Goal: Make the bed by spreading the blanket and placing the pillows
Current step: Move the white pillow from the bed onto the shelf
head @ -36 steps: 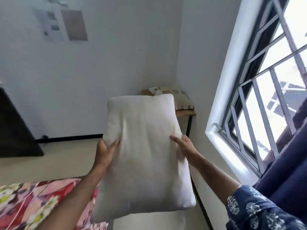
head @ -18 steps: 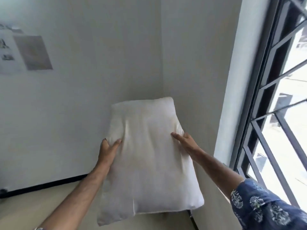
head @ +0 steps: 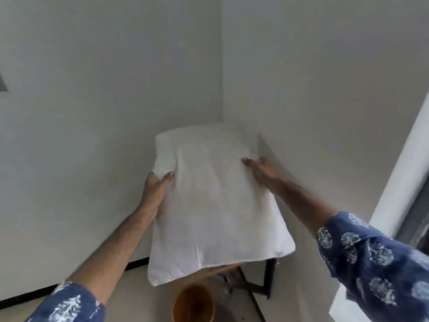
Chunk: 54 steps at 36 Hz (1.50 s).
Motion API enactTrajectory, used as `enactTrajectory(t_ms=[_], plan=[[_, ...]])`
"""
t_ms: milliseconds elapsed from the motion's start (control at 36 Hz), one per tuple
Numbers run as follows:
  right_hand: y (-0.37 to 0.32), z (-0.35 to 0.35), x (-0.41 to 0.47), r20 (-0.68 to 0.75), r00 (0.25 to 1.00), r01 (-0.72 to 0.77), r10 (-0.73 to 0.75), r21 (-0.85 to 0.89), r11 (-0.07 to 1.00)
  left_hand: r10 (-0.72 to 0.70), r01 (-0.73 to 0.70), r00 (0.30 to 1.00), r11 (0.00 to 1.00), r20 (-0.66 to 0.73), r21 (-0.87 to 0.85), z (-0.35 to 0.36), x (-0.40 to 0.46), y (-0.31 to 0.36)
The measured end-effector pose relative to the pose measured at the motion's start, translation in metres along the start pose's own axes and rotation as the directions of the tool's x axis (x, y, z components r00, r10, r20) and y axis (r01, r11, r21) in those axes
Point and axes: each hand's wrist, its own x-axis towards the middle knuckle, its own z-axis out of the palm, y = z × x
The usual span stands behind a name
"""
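White pillow point(head: 216, 205) held aloft in front of the room corner, long axis running away from the wearer and tilted upward, far short edge near the corner, near short edge drooping toward the camera above a small table point(head: 260, 277) and an orange bucket point(head: 193, 303). Left hand point(head: 155, 187) clamped on the left long edge, thumb pressed into the top face, fingers hidden behind. Right hand point(head: 262, 169) laid against the right long edge with fingers extended, apparently pressing inward rather than curling round. Both hands seated at about mid-length, directly opposite one another, neither clearly nearer. Bed and blanket out of view; placement judged to require swinging the pillow away from the corner first.
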Motion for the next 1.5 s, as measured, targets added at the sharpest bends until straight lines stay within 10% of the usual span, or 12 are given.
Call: enactTrajectory(t_ms=[389,611,778,944,1111,1500], plan=[[-0.012,0.047,0.235,-0.043,0.998,0.026,-0.046,-0.385,0.923,-0.140,0.131,0.973,0.990,0.182,0.060,0.089,0.218,-0.060],[0.037,0.078,0.294,0.100,0.986,0.149,-0.130,-0.876,0.459,-0.261,0.201,0.936,0.947,0.236,0.249,0.137,0.257,-0.111],[0.132,0.108,0.296,0.354,0.922,0.218,0.153,-0.806,0.550,-0.338,0.184,0.912,0.846,0.235,0.500,0.181,0.266,-0.188],[0.174,0.126,0.298,0.299,0.953,0.217,0.040,-0.771,0.599,-0.227,0.122,0.968,0.800,0.107,0.588,0.189,0.230,-0.168],[0.177,0.130,0.303,0.305,0.952,0.263,-0.025,-0.772,0.579,0.040,-0.226,0.963,0.658,0.266,0.718,0.186,0.234,-0.186],[0.118,0.181,0.293,0.560,0.823,0.519,-0.099,-0.669,0.532,-0.040,-0.304,0.943,0.296,0.330,0.906,0.138,0.196,-0.162]])
